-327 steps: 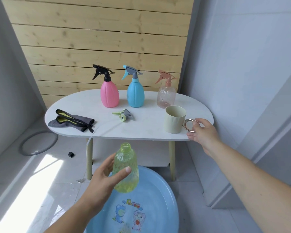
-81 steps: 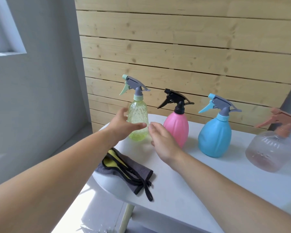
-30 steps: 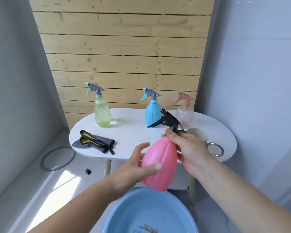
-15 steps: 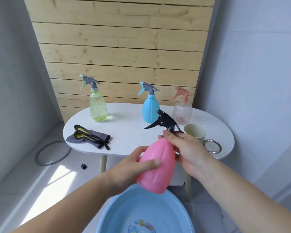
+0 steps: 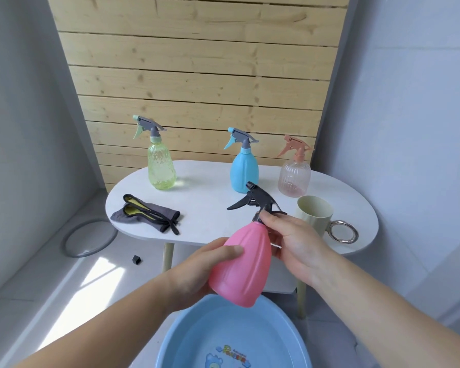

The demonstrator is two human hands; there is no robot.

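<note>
- Wooden plank wall [image 5: 197,83]: horizontal light boards behind the table, with grey walls on either side.
- White oval table [image 5: 210,205]: stands in front of the planks on pale legs and carries three bottles, a cup and a cloth.
- Blue plastic basin [image 5: 186,333]: on the floor near the viewer, just below the held bottle; cartoon print on its bottom.
- Pink spray bottle [image 5: 243,264]: held in the air, tilted, in front of the table edge and above the basin; its black trigger head [image 5: 258,201] points left.
- Left hand [image 5: 197,272]: wraps the lower body of the pink bottle, thumb across its front.
- Right hand [image 5: 295,243]: fingers close round the bottle's neck, just under the black head.
- Green spray bottle [image 5: 161,168]: upright at the table's back left, grey head on.
- Blue spray bottle [image 5: 244,168]: upright at the back centre.
- Clear pink ribbed spray bottle [image 5: 294,176]: upright at the back right.
- Cream cup [image 5: 314,215]: on the table's right, with a metal ring handle [image 5: 343,231].
- Grey cloth [image 5: 146,213]: folded, yellow-lined, on the front left.
</note>
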